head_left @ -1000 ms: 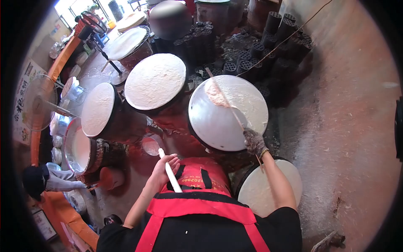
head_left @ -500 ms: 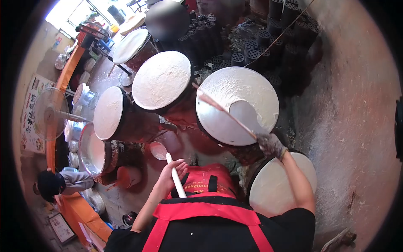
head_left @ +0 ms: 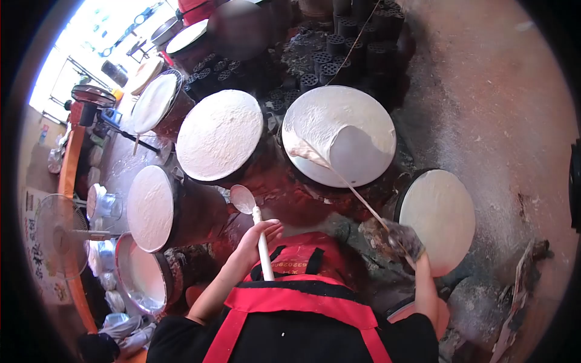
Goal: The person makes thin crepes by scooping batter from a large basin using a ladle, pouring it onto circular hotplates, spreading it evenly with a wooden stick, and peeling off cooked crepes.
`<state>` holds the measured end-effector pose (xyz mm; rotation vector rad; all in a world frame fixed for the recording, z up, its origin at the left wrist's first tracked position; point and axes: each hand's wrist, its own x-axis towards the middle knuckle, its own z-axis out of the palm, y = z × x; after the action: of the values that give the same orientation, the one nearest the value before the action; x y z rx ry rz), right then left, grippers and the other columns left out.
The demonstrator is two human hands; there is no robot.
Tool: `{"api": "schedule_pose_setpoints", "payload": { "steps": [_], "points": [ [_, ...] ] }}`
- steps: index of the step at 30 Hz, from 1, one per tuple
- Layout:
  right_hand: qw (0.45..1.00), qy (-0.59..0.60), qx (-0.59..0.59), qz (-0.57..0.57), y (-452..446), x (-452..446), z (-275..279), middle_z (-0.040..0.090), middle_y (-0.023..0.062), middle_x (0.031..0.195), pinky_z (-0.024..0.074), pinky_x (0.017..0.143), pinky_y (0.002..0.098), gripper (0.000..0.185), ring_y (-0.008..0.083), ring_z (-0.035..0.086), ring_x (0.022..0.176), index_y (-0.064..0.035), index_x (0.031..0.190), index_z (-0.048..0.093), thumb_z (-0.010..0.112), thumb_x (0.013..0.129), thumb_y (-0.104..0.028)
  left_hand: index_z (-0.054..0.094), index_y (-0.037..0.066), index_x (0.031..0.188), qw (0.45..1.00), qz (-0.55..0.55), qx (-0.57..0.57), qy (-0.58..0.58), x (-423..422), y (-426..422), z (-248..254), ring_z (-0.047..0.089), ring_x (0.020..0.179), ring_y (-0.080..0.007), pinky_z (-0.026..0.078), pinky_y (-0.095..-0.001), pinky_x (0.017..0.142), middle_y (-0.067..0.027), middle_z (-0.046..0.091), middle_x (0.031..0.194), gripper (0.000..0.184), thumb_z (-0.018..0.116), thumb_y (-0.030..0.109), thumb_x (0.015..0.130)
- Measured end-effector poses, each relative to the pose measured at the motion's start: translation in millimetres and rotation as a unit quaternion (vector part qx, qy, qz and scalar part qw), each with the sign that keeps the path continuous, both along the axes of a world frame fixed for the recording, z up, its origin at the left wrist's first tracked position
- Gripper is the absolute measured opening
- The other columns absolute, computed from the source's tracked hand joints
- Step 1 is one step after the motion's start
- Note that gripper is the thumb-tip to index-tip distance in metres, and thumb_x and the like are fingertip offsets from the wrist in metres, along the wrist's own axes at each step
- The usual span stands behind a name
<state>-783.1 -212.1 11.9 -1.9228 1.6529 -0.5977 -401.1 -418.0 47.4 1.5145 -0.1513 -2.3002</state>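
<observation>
My left hand (head_left: 260, 235) is closed around the white handle of a ladle (head_left: 242, 198), whose round bowl points away from me. A grey, stained glove covers my right hand (head_left: 404, 241), which grips a long thin stick (head_left: 362, 199). The stick's far end, with pale batter on it, touches the left part of a round griddle (head_left: 357, 158). White batter (head_left: 339, 106) coats the griddle's far and left parts, and a smooth grey area shows near its middle. Nearest to my right hand is another round griddle (head_left: 439, 221) with a pale layer on it.
More batter-covered griddles (head_left: 219, 134) (head_left: 150, 207) stand to the left, by a large basin (head_left: 140, 275). Perforated black cylinders (head_left: 321, 63) are stacked beyond. A fan (head_left: 60, 236) and an orange ledge (head_left: 72, 151) line the left side. Another person's dark head (head_left: 98, 348) shows at lower left.
The view has turned. My right hand has drawn back toward me with the stick, and batter has spread over the griddle's far and left parts. My left hand still holds the ladle.
</observation>
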Motion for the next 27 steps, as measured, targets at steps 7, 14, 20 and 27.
{"api": "schedule_pose_setpoints", "payload": {
  "steps": [7, 14, 20, 27],
  "points": [
    [0.477, -0.872, 0.024, -0.108, -87.2, 197.0, -47.1, 0.038, -0.0027, 0.06, 0.0342, 0.04, 0.025, 0.063, 0.0103, 0.036, 0.042, -0.0143, 0.135, 0.026, 0.052, 0.085, -0.043, 0.059, 0.004, 0.087, 0.999, -0.02, -0.001, -0.05, 98.4, -7.5, -4.5, 0.056, 0.071, -0.0145, 0.05, -0.0245, 0.066, -0.002, 0.057, 0.078, 0.017, 0.065, 0.016, 0.076],
    [0.559, -0.693, -0.086, -0.446, -383.3, 309.5, -74.2, 0.046, 0.0017, 0.053, 0.0322, 0.029, 0.0266, 0.021, 0.0148, 0.04, 0.033, -0.0145, 0.076, 0.049, 0.049, 0.087, -0.033, 0.061, 0.008, 0.094, 0.993, 0.071, -0.056, -0.069, 199.4, 25.3, -0.9, 0.053, 0.084, -0.0094, 0.046, -0.0239, 0.076, 0.0027, 0.056, 0.089, 0.016, 0.056, 0.013, 0.079],
    [0.422, -0.786, -0.052, -0.449, -346.7, 333.6, -118.0, 0.035, -0.0028, 0.049, 0.0268, 0.03, 0.0247, 0.025, 0.0133, 0.036, 0.035, -0.0202, 0.065, 0.038, 0.044, 0.088, -0.029, 0.063, 0.011, 0.095, 0.992, 0.08, -0.013, -0.094, 232.1, 42.0, -1.4, 0.05, 0.078, -0.0096, 0.045, -0.0214, 0.074, 0.0041, 0.054, 0.085, 0.018, 0.058, 0.015, 0.078],
    [0.466, -0.746, 0.01, -0.475, -176.1, 306.2, -83.9, 0.052, 0.0047, 0.057, 0.0357, 0.029, 0.0317, 0.032, 0.0197, 0.043, 0.033, -0.0172, 0.083, 0.05, 0.05, 0.084, -0.049, 0.062, 0.003, 0.093, 0.997, 0.066, -0.009, -0.026, 212.7, 43.7, -30.2, 0.057, 0.083, -0.0143, 0.05, -0.0253, 0.075, -0.0035, 0.061, 0.091, 0.019, 0.062, 0.014, 0.077]
  ]
}}
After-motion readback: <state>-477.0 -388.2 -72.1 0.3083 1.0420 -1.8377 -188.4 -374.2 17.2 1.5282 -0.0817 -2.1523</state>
